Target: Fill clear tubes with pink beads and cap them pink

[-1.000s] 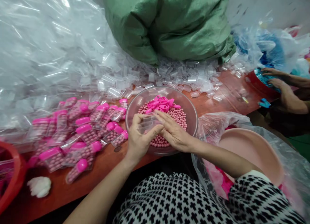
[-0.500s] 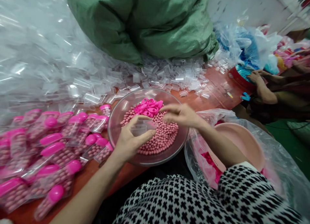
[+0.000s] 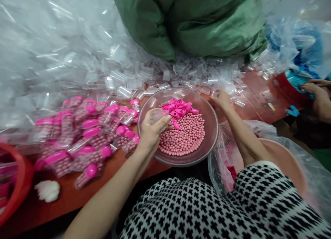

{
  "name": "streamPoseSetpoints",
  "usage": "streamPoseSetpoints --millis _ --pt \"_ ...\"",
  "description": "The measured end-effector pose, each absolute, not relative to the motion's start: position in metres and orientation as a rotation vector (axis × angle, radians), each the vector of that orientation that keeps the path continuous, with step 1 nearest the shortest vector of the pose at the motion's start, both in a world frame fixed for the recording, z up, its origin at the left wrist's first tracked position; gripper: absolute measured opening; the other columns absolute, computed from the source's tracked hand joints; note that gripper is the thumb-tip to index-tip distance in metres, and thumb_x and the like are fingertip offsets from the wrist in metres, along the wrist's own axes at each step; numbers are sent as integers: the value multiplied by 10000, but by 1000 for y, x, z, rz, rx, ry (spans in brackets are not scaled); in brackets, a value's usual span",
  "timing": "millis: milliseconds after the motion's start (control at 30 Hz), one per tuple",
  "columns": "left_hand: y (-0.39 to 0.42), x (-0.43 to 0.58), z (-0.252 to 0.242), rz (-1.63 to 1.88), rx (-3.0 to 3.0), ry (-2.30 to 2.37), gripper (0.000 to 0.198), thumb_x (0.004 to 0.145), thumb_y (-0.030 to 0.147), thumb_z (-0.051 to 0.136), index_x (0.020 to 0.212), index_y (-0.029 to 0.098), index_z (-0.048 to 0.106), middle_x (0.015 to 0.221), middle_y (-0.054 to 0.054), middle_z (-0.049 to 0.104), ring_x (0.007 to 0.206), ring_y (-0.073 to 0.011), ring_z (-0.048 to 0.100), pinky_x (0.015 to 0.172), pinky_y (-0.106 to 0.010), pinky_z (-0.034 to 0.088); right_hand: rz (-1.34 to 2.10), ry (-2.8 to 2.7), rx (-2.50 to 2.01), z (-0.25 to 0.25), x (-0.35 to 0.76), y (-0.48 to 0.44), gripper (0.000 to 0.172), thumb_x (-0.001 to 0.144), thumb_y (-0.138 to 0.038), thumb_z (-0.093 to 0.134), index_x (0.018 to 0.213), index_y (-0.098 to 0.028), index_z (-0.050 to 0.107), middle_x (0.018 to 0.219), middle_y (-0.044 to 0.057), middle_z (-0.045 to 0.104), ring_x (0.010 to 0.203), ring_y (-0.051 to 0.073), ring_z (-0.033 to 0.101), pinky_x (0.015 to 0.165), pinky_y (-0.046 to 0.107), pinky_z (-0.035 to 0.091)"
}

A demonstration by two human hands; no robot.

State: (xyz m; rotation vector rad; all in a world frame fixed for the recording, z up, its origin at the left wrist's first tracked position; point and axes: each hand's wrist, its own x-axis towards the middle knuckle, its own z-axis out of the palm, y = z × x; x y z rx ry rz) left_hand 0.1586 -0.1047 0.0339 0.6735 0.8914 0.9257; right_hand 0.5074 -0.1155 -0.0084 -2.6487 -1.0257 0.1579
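My left hand (image 3: 151, 128) is closed around a clear plastic container (image 3: 156, 115), held over the left side of a see-through bowl (image 3: 210, 139). Pink beads (image 3: 184, 137) fill the bottom of this bowl, and bright pink caps (image 3: 178, 107) lie heaped on them at the back. My right hand (image 3: 222, 100) is just past the bowl's right rim, beside loose clear containers (image 3: 207, 83). Its thumb and forefinger look slightly apart; whether they touch a container is too blurred to tell.
Several bead-filled containers with pink caps (image 3: 90, 133) cover the table at left. A red tub (image 3: 24, 177) and a white wad (image 3: 48, 190) sit nearer. A green sack (image 3: 207, 28) rises behind. At right are a peach basin (image 3: 287, 163) and another person's hand (image 3: 319, 94).
My right hand has moved from above the beads to outside the bowl's right rim. My left hand still holds the clear container. The view has swung left, bringing the red tub into sight.
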Motion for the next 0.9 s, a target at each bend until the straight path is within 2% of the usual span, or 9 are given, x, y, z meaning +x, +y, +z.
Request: streamPoseSetpoints --millis 100,167,300,433,567,667,767,833,900 --pt "-105 161 28 903 698 827 717 451 305 980 1037 196 581 774 39 684 592 -120 672 578 -254 613 149 -1099 -2064 14 486 -139 666 820 -402 745 1411 -157 561 1192 127 719 1008 245 687 910 418 562" --pt "-106 163 24 895 723 801 738 458 326 991 1062 207 583 849 18 691 647 -128 683 611 -269 623 319 -1233 -1695 33 449 -157 714 747 -440 822 1392 -233 595 1180 76 716 935 214 686 845 383 584" --pt "-108 165 19 868 769 796 814 454 434 1006 1114 225 577 1007 -29 705 791 -165 713 696 -290 627 667 -1555 -1405 53 355 -177 562 724 -388 877 1258 -300 726 1157 40 737 846 183 675 775 349 604" --pt "-110 161 13 943 897 757 913 445 571 980 1173 211 563 1138 -80 706 1030 -250 711 859 -344 602 670 -1536 -1307 44 311 -171 463 777 -390 840 1229 -336 752 1208 34 744 891 201 687 858 397 614" --pt "-114 158 13 974 997 738 861 466 457 992 1168 196 567 1099 -82 727 1021 -263 714 920 -382 575 685 -1534 -1290 43 314 -166 438 700 -353 899 1124 -334 793 1138 31 765 1033 244 692 989 443 577" --pt "-118 157 16 1016 1062 732 683 562 408 942 1120 185 616 1089 -79 732 1020 -266 718 949 -406 566 811 -1505 -1224 49 320 -170 531 610 -322 957 1117 -312 797 1126 30 769 1063 252 688 1056 459 542" --pt "-120 156 20 1051 1153 663 594 600 392 907 1094 189 647 1085 -79 743 1026 -272 723 979 -426 562 939 -1392 -1179 52 324 -171 712 610 -286 960 1280 -311 719 1213 32 734 1086 234 686 1055 458 551" --pt "-121 155 21 1060 1215 582 555 618 387 891 1086 198 660 1107 -87 746 1077 -283 713 1008 -438 557 1011 -1365 -1159 53 324 -169 838 558 -266 979 1337 -308 673 1336 45 685 1233 257 643 1105 475 524" --pt "-121 155 22 1087 1291 513 526 609 381 887 1066 212 689 1233 -108 714 1235 -314 647 1065 -451 532 1068 -1403 -1148 55 321 -166 864 496 -255 994 1302 -287 684 1440 57 629 1394 288 547 1181 499 451"
